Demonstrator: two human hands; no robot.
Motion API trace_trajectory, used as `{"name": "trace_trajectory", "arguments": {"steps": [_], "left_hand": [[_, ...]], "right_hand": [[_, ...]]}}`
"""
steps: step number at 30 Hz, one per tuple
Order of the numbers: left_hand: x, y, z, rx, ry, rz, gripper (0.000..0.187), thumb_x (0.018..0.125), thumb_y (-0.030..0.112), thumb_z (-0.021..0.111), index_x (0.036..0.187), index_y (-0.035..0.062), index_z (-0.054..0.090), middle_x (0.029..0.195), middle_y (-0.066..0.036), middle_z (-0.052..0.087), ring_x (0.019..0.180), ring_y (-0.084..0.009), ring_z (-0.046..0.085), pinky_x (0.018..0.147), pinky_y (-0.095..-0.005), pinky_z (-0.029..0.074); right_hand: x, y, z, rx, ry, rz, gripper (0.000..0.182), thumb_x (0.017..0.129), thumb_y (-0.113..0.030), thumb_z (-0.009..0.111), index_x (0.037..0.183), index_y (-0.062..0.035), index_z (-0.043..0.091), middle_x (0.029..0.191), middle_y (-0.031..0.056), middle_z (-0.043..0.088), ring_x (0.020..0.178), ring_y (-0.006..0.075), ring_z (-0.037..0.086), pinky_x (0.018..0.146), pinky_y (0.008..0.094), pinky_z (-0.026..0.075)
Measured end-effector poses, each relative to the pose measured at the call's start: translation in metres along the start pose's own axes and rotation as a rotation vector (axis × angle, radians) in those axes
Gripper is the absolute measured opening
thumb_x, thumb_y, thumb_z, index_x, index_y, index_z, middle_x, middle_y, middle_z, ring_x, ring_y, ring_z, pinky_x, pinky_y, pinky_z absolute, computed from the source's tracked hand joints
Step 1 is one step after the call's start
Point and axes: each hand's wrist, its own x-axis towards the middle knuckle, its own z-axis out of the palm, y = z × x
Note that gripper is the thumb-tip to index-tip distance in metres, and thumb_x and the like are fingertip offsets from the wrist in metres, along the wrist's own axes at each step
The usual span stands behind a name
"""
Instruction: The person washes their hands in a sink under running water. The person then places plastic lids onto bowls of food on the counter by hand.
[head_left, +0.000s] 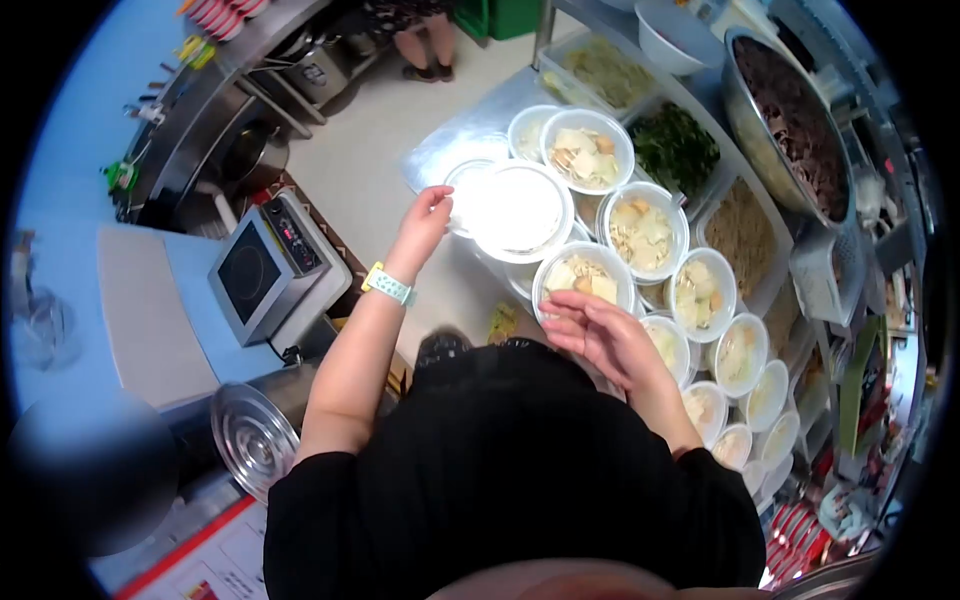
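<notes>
My left hand [430, 222], with a patterned wristband below it, has its fingers loosely bent and slightly apart at the left edge of a bright white round stack [518, 207]. Glare washes out the top of this stack, which looks like lids or shallow tubs. My right hand [603, 338] is open, its fingers stretched over the near rim of a clear round plastic bowl [583, 272] of pale sliced food and bean sprouts. Beyond it are more filled bowls, one [642, 232] to the right and another [588, 150] farther back.
Several smaller filled tubs [740, 355] run down the right side. Behind stand trays of chopped greens [675, 145] and brown shreds [740, 235], and a large metal bowl [745, 120] of dark food. An induction cooker [262, 262] is at left; another person's legs [425, 45] show far back.
</notes>
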Motion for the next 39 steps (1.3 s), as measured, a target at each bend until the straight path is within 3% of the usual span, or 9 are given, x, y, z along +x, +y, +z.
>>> {"name": "trace_trajectory", "arguments": {"steps": [4,6,14,20,22,29,32,34,39], "left_hand": [[0.042,0.003,-0.010,0.167,-0.132,0.069,0.030,0.096,0.023,0.053,0.121,0.0063,0.056,0.100,-0.001,0.058,0.087,-0.0107,0.054,0.077,-0.0262,0.048],[0.059,0.014,-0.016,0.127,-0.373,-0.084,0.030,0.096,0.025,0.053,0.119,0.0058,0.056,0.097,-0.001,0.059,0.085,-0.0098,0.054,0.077,-0.0259,0.048],[0.139,0.022,-0.018,0.268,-0.945,-0.208,0.017,0.097,0.022,0.055,0.099,0.0056,0.058,0.086,0.002,0.059,0.077,-0.0069,0.056,0.073,-0.0232,0.050],[0.165,0.024,-0.012,0.221,-1.134,-0.123,0.021,0.093,0.020,0.057,0.097,0.0003,0.060,0.082,-0.003,0.063,0.078,-0.0093,0.059,0.072,-0.0254,0.048],[0.170,0.026,-0.013,0.214,-1.170,-0.184,0.018,0.092,0.017,0.056,0.097,0.0003,0.061,0.083,-0.002,0.063,0.078,-0.0093,0.058,0.072,-0.0256,0.048],[0.198,0.049,-0.046,0.161,-1.235,-0.309,0.010,0.091,0.012,0.054,0.091,0.0048,0.061,0.085,0.001,0.061,0.076,-0.0060,0.054,0.070,-0.0218,0.046],[0.204,0.069,-0.061,0.162,-1.235,-0.341,0.009,0.092,0.011,0.054,0.089,0.0050,0.060,0.085,0.001,0.061,0.077,-0.0060,0.055,0.071,-0.0213,0.046],[0.209,0.060,-0.065,0.088,-1.271,-0.381,0.010,0.093,0.010,0.051,0.093,0.0046,0.059,0.092,0.000,0.062,0.084,-0.0069,0.057,0.077,-0.0243,0.048],[0.199,0.074,-0.059,-0.312,-1.223,-0.541,0.038,0.099,0.018,0.045,0.134,0.0054,0.037,0.130,-0.012,0.047,0.117,-0.0205,0.051,0.099,-0.0392,0.045]], "right_hand": [[0.036,-0.015,0.011,0.011,0.014,0.057,0.040,0.100,-0.018,0.040,0.132,0.0047,0.047,0.130,0.0162,0.056,0.115,0.0229,0.057,0.101,0.0354,0.044],[0.048,-0.011,0.016,0.064,0.061,0.067,0.040,0.100,-0.020,0.040,0.132,0.0037,0.049,0.130,0.0151,0.056,0.116,0.0222,0.056,0.102,0.0348,0.043],[0.086,0.038,0.068,0.088,0.415,-0.079,0.041,0.101,-0.026,0.039,0.128,0.0021,0.055,0.126,0.0145,0.059,0.119,0.0229,0.054,0.103,0.0326,0.041],[0.153,0.072,0.114,-0.105,0.884,0.153,0.048,0.101,-0.033,0.039,0.134,0.0011,0.047,0.129,0.0163,0.055,0.117,0.0271,0.055,0.099,0.0351,0.044],[0.185,0.111,0.094,0.385,1.021,-0.192,0.050,0.102,-0.036,0.038,0.137,0.0002,0.041,0.129,0.0150,0.053,0.112,0.0272,0.056,0.095,0.0369,0.046],[0.240,0.114,0.096,0.471,1.186,-0.565,0.046,0.102,-0.030,0.037,0.137,-0.0007,0.037,0.133,0.0147,0.049,0.119,0.0294,0.052,0.095,0.0441,0.046],[0.250,0.120,0.091,0.486,1.002,-0.797,0.031,0.101,-0.025,0.043,0.121,-0.0028,0.047,0.121,0.0109,0.056,0.109,0.0230,0.057,0.093,0.0407,0.048],[0.253,0.120,0.089,0.568,0.785,-0.925,0.032,0.098,-0.023,0.047,0.123,-0.0026,0.047,0.122,0.0108,0.057,0.110,0.0223,0.057,0.094,0.0414,0.047],[0.258,0.121,0.097,0.375,0.747,-0.958,0.043,0.096,-0.026,0.051,0.131,-0.0025,0.043,0.127,0.0113,0.055,0.114,0.0233,0.056,0.097,0.0419,0.046]]}}
